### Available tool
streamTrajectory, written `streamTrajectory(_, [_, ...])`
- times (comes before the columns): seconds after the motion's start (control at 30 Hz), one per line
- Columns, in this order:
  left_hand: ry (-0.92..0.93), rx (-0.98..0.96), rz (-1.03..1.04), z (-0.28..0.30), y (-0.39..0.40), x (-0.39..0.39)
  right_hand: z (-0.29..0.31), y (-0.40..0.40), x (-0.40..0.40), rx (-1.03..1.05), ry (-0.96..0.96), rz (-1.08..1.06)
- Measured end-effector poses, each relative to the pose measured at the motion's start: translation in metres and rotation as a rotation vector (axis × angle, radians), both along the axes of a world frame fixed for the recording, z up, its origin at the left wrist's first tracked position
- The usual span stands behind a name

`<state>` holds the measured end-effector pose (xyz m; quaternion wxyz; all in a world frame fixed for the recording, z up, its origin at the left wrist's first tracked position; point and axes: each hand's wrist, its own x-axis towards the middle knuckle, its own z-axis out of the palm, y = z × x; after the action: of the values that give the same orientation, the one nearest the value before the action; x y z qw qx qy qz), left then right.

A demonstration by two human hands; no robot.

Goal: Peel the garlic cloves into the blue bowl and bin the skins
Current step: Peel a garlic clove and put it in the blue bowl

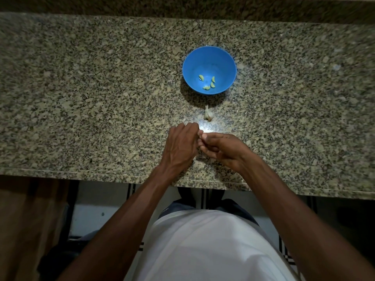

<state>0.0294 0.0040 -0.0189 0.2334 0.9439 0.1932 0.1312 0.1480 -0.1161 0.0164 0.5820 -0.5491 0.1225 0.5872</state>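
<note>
Left hand (179, 144): fingers curled, pinching small pale garlic clove (200, 133). Right hand (221, 148): fingers curled, pinching same clove. Both above counter (81, 98).

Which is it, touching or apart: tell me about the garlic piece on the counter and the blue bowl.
Apart. The head view shows bare counter between the garlic piece and the blue bowl.

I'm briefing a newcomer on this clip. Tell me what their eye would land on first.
The blue bowl stands out at the middle of the granite counter, with a few peeled cloves in its bottom. Nearer the person, the left hand and right hand meet fingertip to fingertip, seemingly working a small clove. Between bowl and hands lies a garlic remnant.
</note>
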Motion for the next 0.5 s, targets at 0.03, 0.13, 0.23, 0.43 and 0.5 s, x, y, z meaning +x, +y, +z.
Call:
streamTrajectory(0.03, [0.014,0.010,-0.010,0.000,0.000,-0.001,-0.001,-0.001,0.001,-0.011,-0.063,0.022])
streamTrajectory(0.13, [0.011,-0.007,-0.050,0.000,-0.001,-0.003,0.002,-0.001,0.003,-0.028,-0.284,0.108])
streamTrajectory(0.23, [0.003,-0.086,-0.028,0.001,-0.001,-0.001,0.005,0.002,0.004,-0.059,-0.444,0.186])
streamTrajectory(0.43, [0.009,-0.353,0.156,0.011,-0.003,0.012,-0.001,0.011,0.008,-0.067,-0.814,0.289])
streamTrajectory(0.5, [0.051,-0.412,0.189,0.012,-0.001,0.012,-0.001,0.013,0.008,-0.081,-0.932,0.320])
